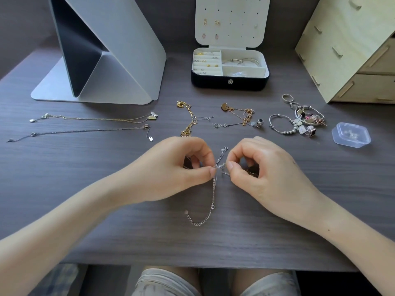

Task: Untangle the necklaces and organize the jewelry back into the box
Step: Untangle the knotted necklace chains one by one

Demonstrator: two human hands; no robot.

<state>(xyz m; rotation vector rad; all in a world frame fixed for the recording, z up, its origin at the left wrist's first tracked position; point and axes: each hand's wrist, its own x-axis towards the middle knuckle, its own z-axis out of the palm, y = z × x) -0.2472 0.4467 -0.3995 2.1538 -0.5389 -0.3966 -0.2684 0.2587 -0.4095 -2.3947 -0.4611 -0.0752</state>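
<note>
I see the dark grey wood-grain table filling most of the view, and on its far left stands a large folded grey metal stand, with a pale plywood drawer unit at the far right. Between them, at the back, sits the black jewelry box with cream lining, its lid up and studded with earrings, rings and bangles lying in its compartments. Nearer me, my left hand and right hand meet over the middle of the table, each pinching with thumb and forefinger the knot of a thin silver chain necklace; its tail hangs down onto the table and curls left toward me. To the far left two long straightened necklaces, a gold butterfly chain and a dark silver chain, lie side by side. Beyond my hands lie a tangled gold link necklace and a rose-gold heart-pendant chain. To the right is a heap of silver bracelets, rings and charms, and just beside it a small clear plastic case.
</note>
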